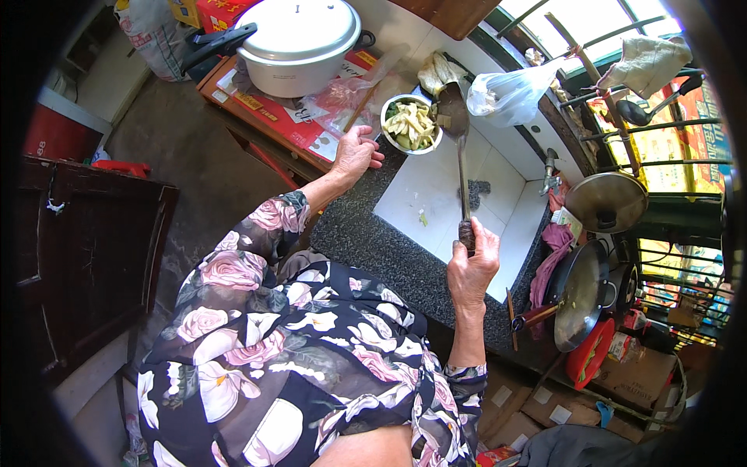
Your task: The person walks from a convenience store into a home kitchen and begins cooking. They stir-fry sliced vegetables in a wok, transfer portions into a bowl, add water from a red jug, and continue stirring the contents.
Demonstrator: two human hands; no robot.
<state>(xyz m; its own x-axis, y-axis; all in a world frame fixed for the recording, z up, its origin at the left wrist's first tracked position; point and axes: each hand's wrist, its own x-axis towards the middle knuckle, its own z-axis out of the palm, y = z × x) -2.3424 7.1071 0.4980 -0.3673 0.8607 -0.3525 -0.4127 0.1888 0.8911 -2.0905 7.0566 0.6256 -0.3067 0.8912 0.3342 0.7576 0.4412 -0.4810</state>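
Observation:
My right hand (pixel 474 265) grips the dark wrapped handle of a long metal wok spatula (pixel 464 175). Its broad head is over the far end of a white-tiled sink (pixel 408 181), against the right rim of a white bowl (pixel 435 142). Pale cut food strips (pixel 411 125) with some greens fill this bowl. A few pieces sit between the bowl and the spatula head. My left hand (pixel 357 153) is empty, fingers loosely spread, just left of the bowl and apart from it.
A lidded pressure cooker (pixel 297 70) stands on the wooden cabinet (pixel 265 131) at upper left. Beside the sink are a tap (pixel 550 169), a wok (pixel 580 292) and a pot lid (pixel 607 201). A plastic bag (pixel 513 93) hangs by the barred window. Chopsticks (pixel 511 318) lie on the granite counter (pixel 373 251).

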